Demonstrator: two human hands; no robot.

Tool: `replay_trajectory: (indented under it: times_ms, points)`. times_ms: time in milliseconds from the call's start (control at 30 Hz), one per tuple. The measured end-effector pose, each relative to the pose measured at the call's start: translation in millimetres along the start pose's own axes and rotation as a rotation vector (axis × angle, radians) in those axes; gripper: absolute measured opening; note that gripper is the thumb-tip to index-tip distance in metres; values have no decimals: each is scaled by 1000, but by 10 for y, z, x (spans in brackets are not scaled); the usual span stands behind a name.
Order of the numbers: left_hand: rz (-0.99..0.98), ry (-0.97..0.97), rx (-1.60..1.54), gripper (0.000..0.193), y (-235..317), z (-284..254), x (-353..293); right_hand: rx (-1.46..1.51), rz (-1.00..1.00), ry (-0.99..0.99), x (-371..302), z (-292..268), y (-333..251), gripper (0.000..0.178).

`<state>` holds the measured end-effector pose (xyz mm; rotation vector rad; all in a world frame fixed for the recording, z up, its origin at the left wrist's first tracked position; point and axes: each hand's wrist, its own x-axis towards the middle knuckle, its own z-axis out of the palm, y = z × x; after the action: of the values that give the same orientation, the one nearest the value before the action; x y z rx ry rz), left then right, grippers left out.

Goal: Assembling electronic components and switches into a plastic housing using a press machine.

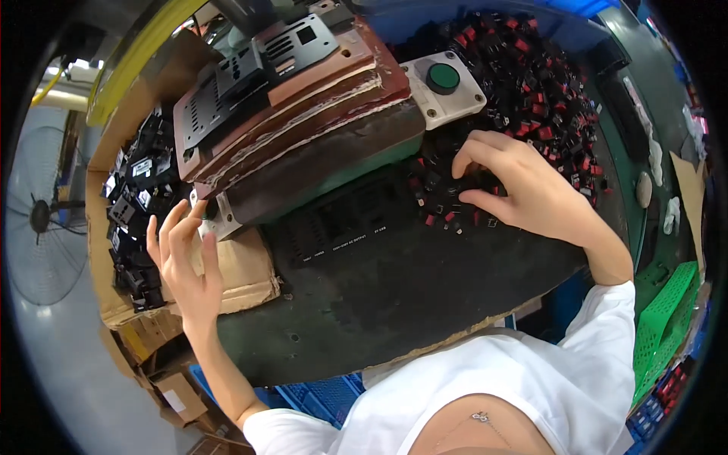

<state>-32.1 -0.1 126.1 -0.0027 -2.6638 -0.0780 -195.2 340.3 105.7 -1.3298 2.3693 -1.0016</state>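
Note:
My left hand [186,262] is raised at the left, its fingers apart and holding nothing. Its fingertips are beside a small white button box [221,224], whose button they partly cover. On the right, my right hand [527,182] hovers over loose small black-and-red parts [447,216], with a gap between thumb and bent fingers. Nothing shows in its grasp. Between the hands stands a press-like block of stacked reddish-brown boards [318,106] topped by a metal plate with cut-outs [299,45]. Along its front lies a black panel with openings and white print [341,231].
Behind my right hand spreads a large heap of black-and-red parts [531,91]. A green push button [443,78] sits on a white box beside the block. At left, a cardboard box [98,227] holds black parts. A green basket [663,318] stands at right; a fan [42,216] far left.

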Motion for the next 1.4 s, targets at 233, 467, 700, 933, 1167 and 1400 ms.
replay_trajectory:
  times_ms: [233,467,700,933,1167,1400]
  points:
    - [-83,-30,-90,23,-41,44,-169,509,161,-5,128,-146,-39,24]
    - [-74,17,-146,31,-62,142,-221,626,40,45,397,-377,-121,24]
    - [-63,106,-232,39,-92,233,-315,306,-224,101,975,-517,-225,20]
    - [-120,20,-341,49,-73,211,-363,-172,-478,273,1426,-383,-340,34]
    - [-100,8,-322,50,-112,207,-365,-113,-433,196,1539,-370,-354,41]
    - [-86,3,-304,49,-129,189,-364,-30,-193,180,1520,-398,-649,30]
